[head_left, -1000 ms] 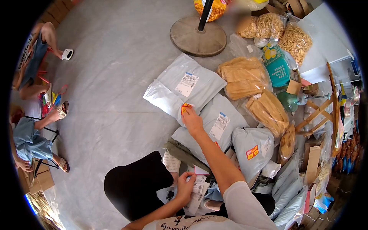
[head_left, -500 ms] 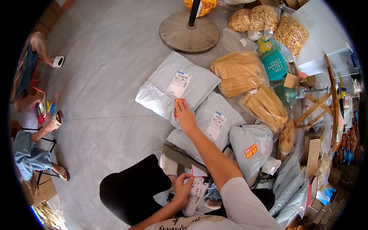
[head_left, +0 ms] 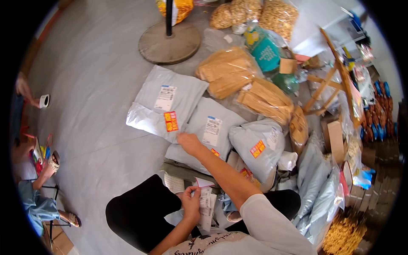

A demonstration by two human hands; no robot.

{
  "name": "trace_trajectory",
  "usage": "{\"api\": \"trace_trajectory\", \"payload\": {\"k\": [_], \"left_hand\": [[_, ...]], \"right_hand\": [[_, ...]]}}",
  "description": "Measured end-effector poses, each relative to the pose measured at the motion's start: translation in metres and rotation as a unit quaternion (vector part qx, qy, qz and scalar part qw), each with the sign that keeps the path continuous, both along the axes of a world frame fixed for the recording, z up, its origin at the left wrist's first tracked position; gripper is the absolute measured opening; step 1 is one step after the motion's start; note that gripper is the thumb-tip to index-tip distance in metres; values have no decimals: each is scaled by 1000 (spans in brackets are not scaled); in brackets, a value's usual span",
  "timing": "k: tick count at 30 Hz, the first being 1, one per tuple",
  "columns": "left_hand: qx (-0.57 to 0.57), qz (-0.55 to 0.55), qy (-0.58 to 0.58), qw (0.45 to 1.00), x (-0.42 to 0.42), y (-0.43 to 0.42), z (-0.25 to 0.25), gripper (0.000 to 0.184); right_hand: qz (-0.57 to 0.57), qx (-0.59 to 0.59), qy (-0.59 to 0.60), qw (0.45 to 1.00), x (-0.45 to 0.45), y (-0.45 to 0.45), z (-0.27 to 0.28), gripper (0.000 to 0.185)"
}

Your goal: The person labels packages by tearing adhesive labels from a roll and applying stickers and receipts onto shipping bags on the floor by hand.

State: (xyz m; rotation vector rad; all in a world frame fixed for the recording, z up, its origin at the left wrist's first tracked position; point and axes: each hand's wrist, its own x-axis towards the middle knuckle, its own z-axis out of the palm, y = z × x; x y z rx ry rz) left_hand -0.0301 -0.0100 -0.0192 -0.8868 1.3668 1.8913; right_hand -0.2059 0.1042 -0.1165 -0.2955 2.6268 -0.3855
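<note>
Nothing reads cleanly here: blurred characters on the sticker point(head_left: 171, 122) of this parcel point(head_left: 187, 98), left of centre; a printed label point(head_left: 165, 97) above; white characters on the bag point(head_left: 267, 55), upper right; apparently Latin script across the shirt point(head_left: 208, 244), bottom.

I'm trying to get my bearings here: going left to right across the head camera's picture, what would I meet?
White shoe, leftmost grey parcel, bulging grey parcel with sticker, wooden frame, brown-and-blue packets.

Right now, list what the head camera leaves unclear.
Head view: contents of grey parcels, hidden by opaque wrapping.
Head view: print on white labels, too small.
Head view: parts of the papers, covered by the left hand.
Head view: upper bodies of two people, cut off by the left edge.
</note>
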Motion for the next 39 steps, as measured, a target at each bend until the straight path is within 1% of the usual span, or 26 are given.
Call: {"api": "trace_trajectory", "payload": {"k": [1, 3, 4, 6, 9, 10, 11, 12, 13, 15, 16, 18, 20, 22, 24, 26, 28, 29, 31, 32, 33, 34, 35, 36, 38, 39], "left_hand": [[4, 8, 0, 1000, 3, 1, 3, 4], [20, -6, 8, 1000, 9, 6, -7, 4], [8, 6, 41, 999, 12, 4, -4, 4], [-11, -8, 89, 996, 19, 8, -2, 4], [7, -39, 164, 986, 23, 23, 11, 6], [50, -70, 176, 981, 30, 24, 15, 7], [63, -86, 179, 978, 34, 32, 20, 7], [66, -156, 211, 963, 39, 38, 28, 5], [61, -227, 238, 942, 48, 36, 36, 6], [63, -265, 251, 929, 52, 51, 46, 9], [52, -287, 253, 923, 58, 53, 51, 13], [55, -300, 284, 909, 70, 60, 29, 16], [41, -306, 307, 900, 81, 56, 26, 18], [50, -311, 266, 911, 84, 59, 33, 17], [44, -300, 257, 917, 82, 62, 17, 23], [36, -278, 241, 929, 85, 63, -7, 30], [-29, -196, 128, 972, 79, 65, -27, 50], [-36, -183, 132, 973, 73, 69, -21, 50], [-111, -134, -26, 984, 54, 76, -2, 67], [-134, -108, -30, 985, 45, 79, -32, 63], [-144, -93, -25, 985, 29, 82, -50, 63], [-216, -76, -14, 973, 13, 83, -64, 60], [-285, -58, -8, 957, -1, 84, -80, 58], [-228, 44, -11, 973, -18, 78, -98, 51], [-143, 126, -40, 981, -56, 62, -141, 61], [-149, 142, -40, 978, -71, 59, -139, 61]], "right_hand": [[-11, 8, -1, 1000, 14, 7, 7, 30], [-124, -220, 103, 962, 48, 26, 25, 28], [-135, -215, 104, 962, 66, 29, 46, 28], [-168, -338, -124, 918, 105, 42, 104, 29], [-213, -387, -93, 892, 182, 53, 124, 35], [-231, -388, -86, 888, 207, 48, 127, 35], [-322, -477, -112, 810, 226, 50, 130, 33], [-403, -560, -133, 711, 245, 50, 132, 31], [-416, -564, -125, 703, 264, 44, 133, 31], [-492, -613, -77, 614, 285, 48, 135, 28], [-497, -616, -65, 608, 296, 46, 135, 28], [-588, -563, 27, 580, 312, 51, 133, 25], [-684, -501, 101, 520, 329, 55, 108, 21], [-677, -436, 245, 540, 329, 76, 95, 20], [-763, -323, 232, 509, 331, 115, 102, 23], [-808, -291, 275, 432, 338, 169, 65, 21], [-851, -169, 274, 415, 350, 251, -32, 20], [-854, -178, 233, 430, 347, 266, -42, 19], [-852, -192, 149, 463, 342, 293, -60, 23], [-844, -141, 114, 505, 340, 304, -69, 26], [-825, -241, 130, 495, 328, 289, -32, 36], [-793, -335, 99, 498, 318, 282, -10, 43], [-800, -340, 59, 491, 312, 287, -22, 45], [-805, -342, 16, 484, 308, 290, -33, 47], [-821, -378, -32, 426, 295, 283, -41, 49], [-814, -381, -44, 437, 291, 280, -46, 49]]}}
